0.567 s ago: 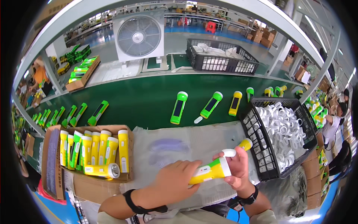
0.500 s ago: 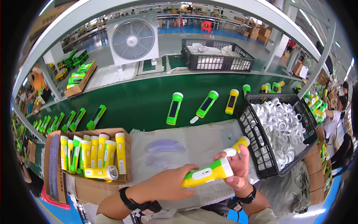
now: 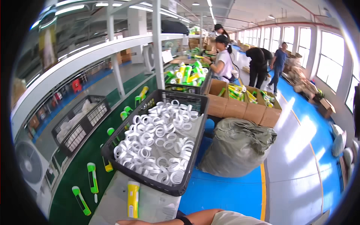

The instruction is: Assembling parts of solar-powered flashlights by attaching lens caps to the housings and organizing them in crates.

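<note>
My right forearm runs along the lower edge, with a black band (image 3: 183, 218) at the wrist. Only a sliver of my right hand (image 3: 131, 222) shows; its fingers are cut off by the frame, so whether it holds anything is hidden. My left hand is out of view. Just beyond my right hand, a yellow flashlight (image 3: 133, 199) with a white end lies on the pale table covering (image 3: 157, 204). Past it stands a black plastic crate (image 3: 150, 183) holding many white rings (image 3: 161, 131). Green flashlights (image 3: 92, 178) lie on the dark green belt to the left.
A grey-green sack (image 3: 240, 150) sits on the blue floor right of the crate. Cardboard boxes (image 3: 243, 110) with flashlights stand behind it. A person in white (image 3: 224, 65) works farther along the line. Another black crate (image 3: 80, 127) holds white material beyond the belt.
My view has swung right, toward the ring crate and the aisle. My left hand and the yellow-green flashlight I held have left the picture; my right hand is mostly out of frame.
</note>
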Action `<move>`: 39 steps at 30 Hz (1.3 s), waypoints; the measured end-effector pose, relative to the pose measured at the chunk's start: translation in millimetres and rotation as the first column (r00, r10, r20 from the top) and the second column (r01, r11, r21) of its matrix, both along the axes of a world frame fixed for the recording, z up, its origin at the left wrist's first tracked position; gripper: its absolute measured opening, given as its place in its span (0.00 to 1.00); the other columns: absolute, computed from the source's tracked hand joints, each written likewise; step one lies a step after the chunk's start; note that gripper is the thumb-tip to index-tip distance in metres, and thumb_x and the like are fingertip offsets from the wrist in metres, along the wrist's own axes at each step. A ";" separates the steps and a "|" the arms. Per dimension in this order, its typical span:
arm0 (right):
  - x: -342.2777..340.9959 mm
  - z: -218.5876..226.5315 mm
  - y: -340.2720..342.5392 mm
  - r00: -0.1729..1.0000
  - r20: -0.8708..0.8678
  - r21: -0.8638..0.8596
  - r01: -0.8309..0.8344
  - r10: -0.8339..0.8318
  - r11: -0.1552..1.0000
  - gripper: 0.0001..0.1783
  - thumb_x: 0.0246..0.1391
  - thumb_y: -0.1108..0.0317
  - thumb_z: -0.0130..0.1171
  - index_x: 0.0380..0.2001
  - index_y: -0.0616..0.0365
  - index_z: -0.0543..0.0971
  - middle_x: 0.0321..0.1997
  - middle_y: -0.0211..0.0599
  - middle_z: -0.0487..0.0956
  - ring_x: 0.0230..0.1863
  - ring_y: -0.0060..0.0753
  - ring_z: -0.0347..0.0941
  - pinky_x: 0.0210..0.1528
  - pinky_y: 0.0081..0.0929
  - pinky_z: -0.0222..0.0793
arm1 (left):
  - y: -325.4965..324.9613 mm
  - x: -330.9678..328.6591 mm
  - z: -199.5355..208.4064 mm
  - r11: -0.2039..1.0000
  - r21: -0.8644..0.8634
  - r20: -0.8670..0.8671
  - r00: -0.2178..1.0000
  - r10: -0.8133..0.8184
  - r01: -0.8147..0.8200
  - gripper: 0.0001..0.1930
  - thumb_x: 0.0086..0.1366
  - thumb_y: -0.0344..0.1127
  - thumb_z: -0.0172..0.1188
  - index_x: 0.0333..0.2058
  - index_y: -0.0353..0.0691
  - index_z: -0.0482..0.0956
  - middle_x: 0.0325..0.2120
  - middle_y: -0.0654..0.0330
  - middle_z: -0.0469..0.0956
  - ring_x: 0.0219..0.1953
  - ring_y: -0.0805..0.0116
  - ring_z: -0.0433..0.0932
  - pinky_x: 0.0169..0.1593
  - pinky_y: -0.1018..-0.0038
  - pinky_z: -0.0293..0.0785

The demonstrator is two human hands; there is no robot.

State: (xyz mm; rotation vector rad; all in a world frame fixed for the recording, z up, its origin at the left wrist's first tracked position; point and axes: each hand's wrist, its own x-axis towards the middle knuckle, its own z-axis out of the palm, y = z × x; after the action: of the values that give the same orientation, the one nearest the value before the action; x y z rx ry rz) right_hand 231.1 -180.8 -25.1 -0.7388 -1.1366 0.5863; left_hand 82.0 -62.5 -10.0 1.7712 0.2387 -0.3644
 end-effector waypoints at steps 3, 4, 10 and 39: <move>-0.7 6.8 -8.2 0.989 0.084 0.111 0.109 -0.119 0.988 0.14 0.45 0.62 0.64 0.34 0.59 0.79 0.35 0.37 0.75 0.36 0.35 0.70 0.38 0.28 0.66 | -0.6 -0.8 -15.9 0.999 -0.002 0.135 0.990 0.050 -0.050 0.10 0.52 0.24 0.59 0.35 0.34 0.72 0.26 0.62 0.73 0.28 0.71 0.73 0.30 0.75 0.71; -1.1 6.1 -10.0 0.987 0.088 0.113 0.121 -0.131 0.986 0.14 0.45 0.62 0.64 0.34 0.59 0.79 0.35 0.37 0.75 0.36 0.35 0.70 0.38 0.28 0.66 | -2.5 2.1 -17.1 0.999 -0.001 0.139 0.990 0.037 -0.037 0.10 0.52 0.24 0.59 0.35 0.34 0.72 0.26 0.62 0.73 0.28 0.71 0.73 0.30 0.75 0.71; 10.2 -5.3 -12.0 0.966 0.143 0.102 0.204 -0.217 0.974 0.14 0.47 0.62 0.62 0.36 0.59 0.77 0.37 0.38 0.74 0.41 0.38 0.68 0.43 0.31 0.65 | -8.2 12.2 -15.7 0.941 0.303 0.192 0.976 0.098 -0.154 0.14 0.53 0.28 0.60 0.39 0.33 0.70 0.28 0.58 0.74 0.29 0.65 0.75 0.32 0.72 0.71; 24.8 -48.5 -7.4 0.951 -0.263 -0.077 -0.187 0.161 0.979 0.39 0.43 0.76 0.60 0.59 0.54 0.57 0.58 0.37 0.59 0.62 0.37 0.55 0.64 0.38 0.48 | 34.5 13.3 38.8 0.293 0.924 0.316 0.921 -0.227 -0.245 0.25 0.39 0.39 0.68 0.39 0.42 0.71 0.29 0.61 0.75 0.24 0.63 0.76 0.24 0.69 0.71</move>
State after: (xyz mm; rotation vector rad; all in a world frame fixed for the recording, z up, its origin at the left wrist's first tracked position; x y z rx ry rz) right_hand 255.9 -188.2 -73.7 -0.6313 -0.9417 0.8694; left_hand 95.2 -28.0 28.8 3.0387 0.1762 0.2881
